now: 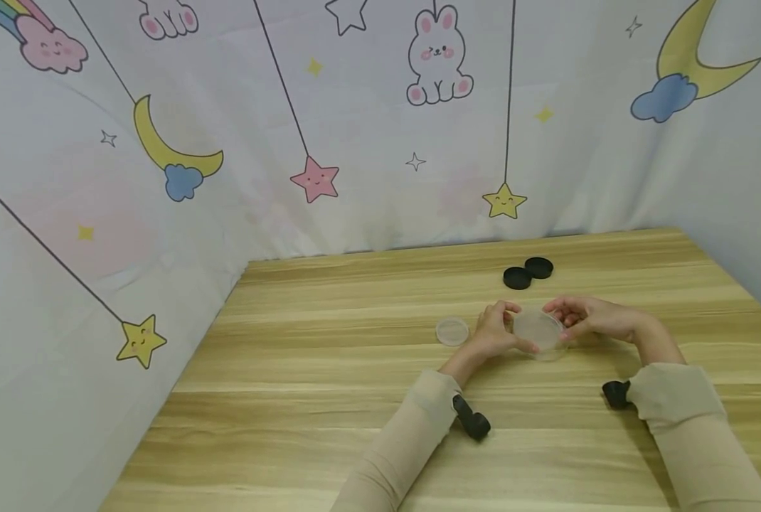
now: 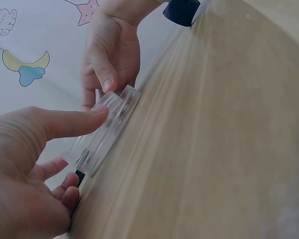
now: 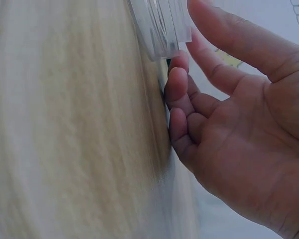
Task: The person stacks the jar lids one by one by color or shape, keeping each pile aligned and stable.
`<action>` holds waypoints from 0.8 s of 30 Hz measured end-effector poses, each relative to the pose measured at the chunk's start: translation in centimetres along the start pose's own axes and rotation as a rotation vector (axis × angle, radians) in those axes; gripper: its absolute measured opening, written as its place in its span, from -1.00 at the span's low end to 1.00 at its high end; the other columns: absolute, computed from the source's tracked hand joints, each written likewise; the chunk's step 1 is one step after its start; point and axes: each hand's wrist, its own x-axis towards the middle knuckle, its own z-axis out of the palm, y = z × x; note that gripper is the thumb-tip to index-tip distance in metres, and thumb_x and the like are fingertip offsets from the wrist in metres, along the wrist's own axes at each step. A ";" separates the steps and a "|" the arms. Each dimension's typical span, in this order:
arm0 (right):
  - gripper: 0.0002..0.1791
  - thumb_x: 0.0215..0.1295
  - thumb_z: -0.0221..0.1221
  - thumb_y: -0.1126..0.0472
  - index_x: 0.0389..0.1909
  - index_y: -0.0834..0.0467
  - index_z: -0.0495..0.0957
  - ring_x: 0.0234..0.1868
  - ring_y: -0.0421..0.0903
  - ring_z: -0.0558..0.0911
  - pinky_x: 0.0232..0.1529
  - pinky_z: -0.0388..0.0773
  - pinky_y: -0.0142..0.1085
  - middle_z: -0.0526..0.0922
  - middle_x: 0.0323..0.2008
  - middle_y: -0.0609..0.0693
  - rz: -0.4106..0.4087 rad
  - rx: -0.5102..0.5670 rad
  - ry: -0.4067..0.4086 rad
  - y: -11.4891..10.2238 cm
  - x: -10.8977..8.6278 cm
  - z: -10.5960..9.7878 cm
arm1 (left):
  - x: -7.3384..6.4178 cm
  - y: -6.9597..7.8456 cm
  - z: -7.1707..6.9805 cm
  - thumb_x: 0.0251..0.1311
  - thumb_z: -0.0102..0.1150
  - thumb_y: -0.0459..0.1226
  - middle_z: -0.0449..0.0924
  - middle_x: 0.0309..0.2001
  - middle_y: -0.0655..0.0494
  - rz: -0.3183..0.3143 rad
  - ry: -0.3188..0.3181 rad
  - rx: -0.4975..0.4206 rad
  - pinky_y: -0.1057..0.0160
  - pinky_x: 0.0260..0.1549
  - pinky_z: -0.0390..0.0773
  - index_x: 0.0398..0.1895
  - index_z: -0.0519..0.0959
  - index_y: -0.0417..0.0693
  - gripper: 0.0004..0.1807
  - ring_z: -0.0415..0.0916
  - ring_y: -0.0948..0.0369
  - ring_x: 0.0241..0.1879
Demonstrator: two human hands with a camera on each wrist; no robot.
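Note:
In the head view my left hand (image 1: 496, 334) and right hand (image 1: 601, 318) meet around a clear round plastic dish (image 1: 537, 328). The left thumb and fingers pinch its left edge, while the right thumb and index finger grip the opposite edge. Beneath it, a second clear dish (image 2: 117, 127) sits on the tabletop, the two stacked face to face in the left wrist view. From the right wrist view, the right hand's remaining fingers (image 3: 178, 122) are curled low beside the stack. A smaller clear disc (image 1: 452, 331) lies just left of the left hand.
Two black round caps (image 1: 517, 278) lie side by side behind the hands, touching or nearly so. The wood-grain table (image 1: 329, 341) reaches back to a white curtain (image 1: 368, 142) printed with stars, moons and rabbits. Black wrist cameras (image 1: 476, 425) hang at both cuffs.

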 end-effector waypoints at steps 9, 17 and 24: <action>-0.31 0.20 0.28 0.28 0.29 0.46 0.25 -0.13 -0.26 0.42 -0.10 0.45 -0.44 0.47 -0.02 -0.04 -0.003 -0.014 -0.005 0.2 0.0 0.0 | 0.0 -0.1 -0.1 -0.25 0.63 -0.23 0.42 -0.08 0.18 0.030 -0.032 0.082 0.42 -0.11 0.31 0.08 0.53 0.04 -0.30 0.26 0.32 -0.06; -0.29 0.20 0.28 0.28 0.30 0.46 0.24 -0.12 -0.25 0.43 -0.10 0.45 -0.44 0.48 -0.02 -0.06 0.002 0.003 -0.012 0.5 -0.2 0.3 | -0.2 -0.1 -0.1 -0.23 0.62 -0.20 0.42 -0.06 0.18 0.010 -0.055 0.097 0.40 -0.08 0.34 0.11 0.53 0.04 -0.29 0.27 0.32 -0.05; -0.35 0.31 0.19 0.20 0.32 0.41 0.25 -0.03 -0.33 0.44 -0.03 0.44 -0.47 0.45 0.14 0.23 -0.001 -0.041 0.042 0.1 -0.3 0.0 | -0.2 0.6 -1.0 -0.10 0.54 -0.25 0.48 0.12 0.05 0.015 -0.088 -0.043 0.35 0.05 0.44 0.22 0.47 -0.04 -0.27 0.40 0.24 0.07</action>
